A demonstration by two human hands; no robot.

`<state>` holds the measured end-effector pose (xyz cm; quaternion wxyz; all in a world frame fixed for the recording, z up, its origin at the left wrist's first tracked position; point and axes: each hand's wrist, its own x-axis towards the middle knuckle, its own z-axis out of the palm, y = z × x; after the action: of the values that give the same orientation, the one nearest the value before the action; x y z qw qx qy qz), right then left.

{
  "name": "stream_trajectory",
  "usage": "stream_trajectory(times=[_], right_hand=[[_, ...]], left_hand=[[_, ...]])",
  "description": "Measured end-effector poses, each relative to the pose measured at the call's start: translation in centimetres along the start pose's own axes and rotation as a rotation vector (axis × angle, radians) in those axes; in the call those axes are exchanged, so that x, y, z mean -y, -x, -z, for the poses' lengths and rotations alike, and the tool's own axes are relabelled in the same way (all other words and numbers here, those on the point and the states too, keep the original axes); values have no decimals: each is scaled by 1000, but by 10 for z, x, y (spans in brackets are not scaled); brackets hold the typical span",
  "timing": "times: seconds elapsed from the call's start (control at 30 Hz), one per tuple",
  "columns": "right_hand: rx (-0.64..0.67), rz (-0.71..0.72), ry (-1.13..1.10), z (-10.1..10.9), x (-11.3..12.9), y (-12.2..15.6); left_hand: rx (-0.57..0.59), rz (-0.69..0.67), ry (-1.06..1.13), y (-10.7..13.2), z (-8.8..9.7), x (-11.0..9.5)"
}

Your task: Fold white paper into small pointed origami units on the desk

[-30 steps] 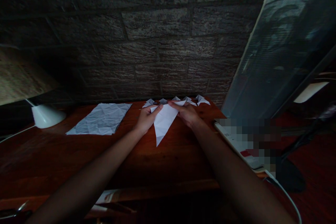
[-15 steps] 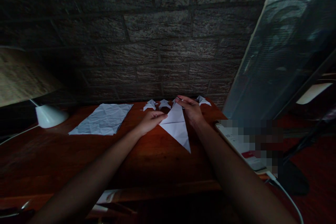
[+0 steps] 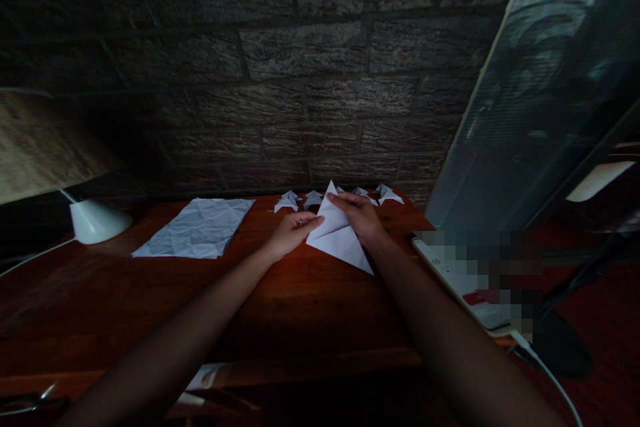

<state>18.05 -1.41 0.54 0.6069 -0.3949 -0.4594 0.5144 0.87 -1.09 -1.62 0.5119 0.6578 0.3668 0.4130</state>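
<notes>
A white sheet folded into a pointed triangle (image 3: 340, 240) lies on the dark wooden table (image 3: 280, 300), its long tip aimed toward the near right. My left hand (image 3: 290, 232) pinches its left edge with fingers closed. On the paper's upper right part rests my right hand (image 3: 361, 217), fingers curled over the fold and holding it. Behind both hands, along the wall, stands a row of several small folded paper figures (image 3: 287, 201).
A crumpled flat sheet (image 3: 197, 227) lies at the left. A white lamp base (image 3: 97, 220) stands further left, under its shade (image 3: 45, 153). To the right, a device with a blurred screen (image 3: 475, 267) and a white cable (image 3: 550, 373) sit by a leaning panel (image 3: 530, 93).
The folded paper has been turned: its long tip pointed to the near left a second ago and now points to the near right. Both hands shifted with it and keep hold.
</notes>
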Motion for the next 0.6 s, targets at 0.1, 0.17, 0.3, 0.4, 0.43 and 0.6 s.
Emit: stream_trajectory(times=[0.1,0.17,0.3,0.4,0.43,0.6], right_hand=[[-34,23,-8,0,1,-1],[-22,19,-33,0,2,-1],[115,-4,7,0,6,2],[175,-8,129,2,5,2],[170,-9,155,3,3,1],[179,21,227,9,-3,-3]], left_hand=[[30,3,-1,0,-4,3],[-10,-42,-17,-2,-4,4],[-184,-92,66,-6,2,3],[-280,-59,176,-7,5,0],[-281,-42,202,-7,6,-1],[-202,18,194,-6,5,1]])
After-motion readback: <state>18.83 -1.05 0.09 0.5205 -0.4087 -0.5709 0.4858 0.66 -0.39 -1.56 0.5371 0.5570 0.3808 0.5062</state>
